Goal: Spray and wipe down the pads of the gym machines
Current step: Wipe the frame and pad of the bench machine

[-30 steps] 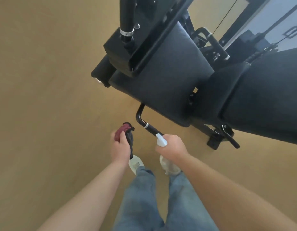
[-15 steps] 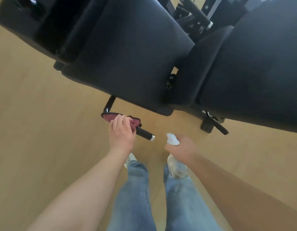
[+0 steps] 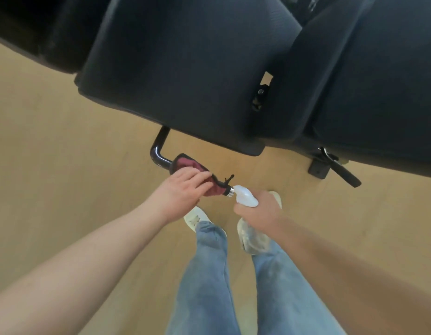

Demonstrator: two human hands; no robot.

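Observation:
A black seat pad [image 3: 185, 68] fills the top middle of the view, and a second black pad [image 3: 378, 88] lies to its right. Below the seat a black handle bar [image 3: 159, 151] sticks out over the floor. My left hand [image 3: 183, 187] grips a dark red cloth [image 3: 192, 166] wrapped round that bar, near its silver end cap [image 3: 230, 191]. My right hand [image 3: 258, 209] holds a clear spray bottle [image 3: 252, 238] with a white head [image 3: 246, 196], its nozzle close to the bar's end.
The floor [image 3: 64, 165] is tan and smooth. A second black lever [image 3: 342, 172] and a frame foot [image 3: 318, 169] sit under the right pad. My jeans-clad legs [image 3: 209, 274] and white shoes stand just below the bar.
The view has closed in on the seat. My left hand brought the cloth onto the handle bar and slid it toward the bar's end. My right hand with the bottle moved up beside it.

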